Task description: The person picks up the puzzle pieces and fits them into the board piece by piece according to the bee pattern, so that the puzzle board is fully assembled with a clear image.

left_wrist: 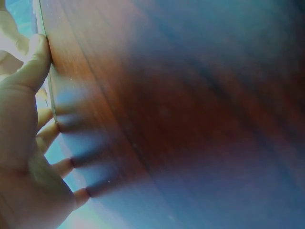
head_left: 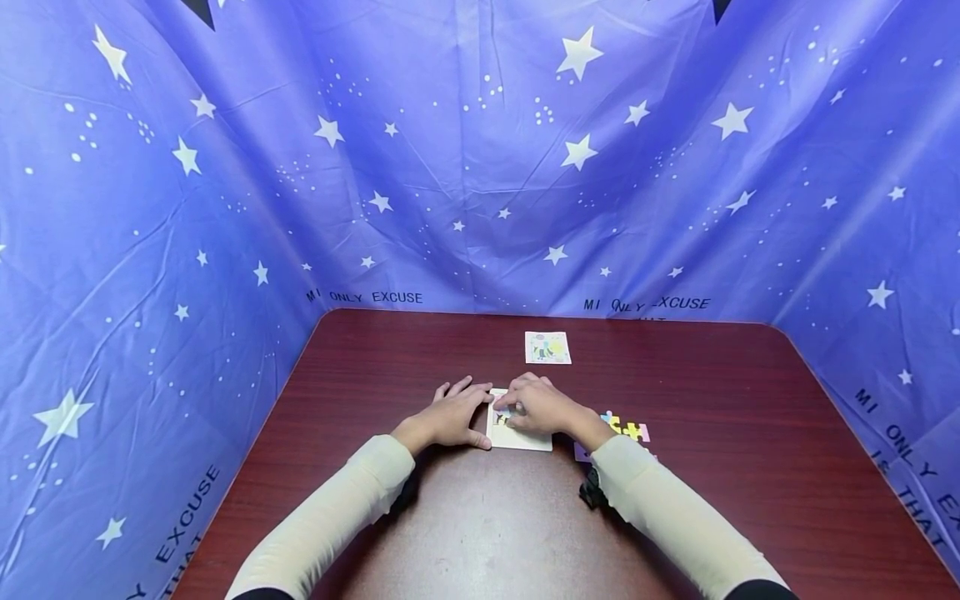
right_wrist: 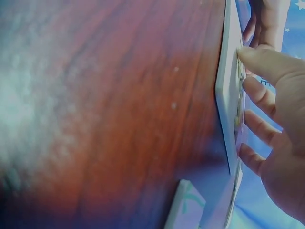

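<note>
A white puzzle board (head_left: 525,441) lies flat on the table, with a few coloured jigsaw pieces (head_left: 501,417) in its upper left part. My left hand (head_left: 453,418) rests at the board's left edge, its fingers spread and its thumb near the lower left corner. Over the board, my right hand (head_left: 542,407) touches the pieces with its fingertips. The right wrist view shows that hand's thumb and fingers (right_wrist: 259,93) spread along the board's top face, pressing there. Whether a single piece sits under them is hidden.
Beyond the board lies a square picture card (head_left: 547,348). Loose jigsaw pieces (head_left: 633,431), yellow, pink and purple, are heaped right of the board, partly behind my right forearm. A blue star-printed curtain (head_left: 465,167) hangs around the dark red table (head_left: 712,400).
</note>
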`<state>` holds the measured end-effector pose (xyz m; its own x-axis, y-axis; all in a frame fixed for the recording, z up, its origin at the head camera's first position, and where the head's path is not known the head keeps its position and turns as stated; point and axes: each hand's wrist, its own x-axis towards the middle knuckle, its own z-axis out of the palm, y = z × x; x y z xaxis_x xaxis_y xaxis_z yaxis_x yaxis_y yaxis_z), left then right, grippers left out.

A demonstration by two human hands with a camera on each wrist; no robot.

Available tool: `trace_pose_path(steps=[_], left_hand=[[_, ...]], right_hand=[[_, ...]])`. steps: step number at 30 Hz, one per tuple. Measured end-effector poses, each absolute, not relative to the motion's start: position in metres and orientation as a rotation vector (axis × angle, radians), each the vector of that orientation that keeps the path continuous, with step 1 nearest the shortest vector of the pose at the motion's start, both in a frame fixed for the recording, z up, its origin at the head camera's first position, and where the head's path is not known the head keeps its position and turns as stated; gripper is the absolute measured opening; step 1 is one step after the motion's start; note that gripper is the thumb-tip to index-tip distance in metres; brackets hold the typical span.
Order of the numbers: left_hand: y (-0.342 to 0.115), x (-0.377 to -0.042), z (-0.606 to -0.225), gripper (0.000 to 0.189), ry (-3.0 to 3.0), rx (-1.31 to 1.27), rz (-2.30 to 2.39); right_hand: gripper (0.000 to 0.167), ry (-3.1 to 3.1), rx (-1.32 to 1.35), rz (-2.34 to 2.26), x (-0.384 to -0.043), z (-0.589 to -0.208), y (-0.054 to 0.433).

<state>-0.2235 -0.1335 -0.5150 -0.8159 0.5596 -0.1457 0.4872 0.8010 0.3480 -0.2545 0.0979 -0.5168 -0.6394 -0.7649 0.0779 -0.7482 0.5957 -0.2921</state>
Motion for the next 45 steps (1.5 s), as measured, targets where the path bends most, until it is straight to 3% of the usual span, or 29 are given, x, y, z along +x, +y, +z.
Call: trace_pose_path(steps=[22, 45], left_hand=[[-0.134, -0.223, -0.518, 0.085, 2.752, 0.815, 0.441], [-0.134, -0.223, -0.516, 0.085, 2.744, 0.831, 0.454]], right_hand=[[0.028, 2.778, -1.289, -0.518, -0.255, -0.512, 0.106], [0.034, 2.814, -1.14, -0.6, -0.248, -0.498, 0.195]])
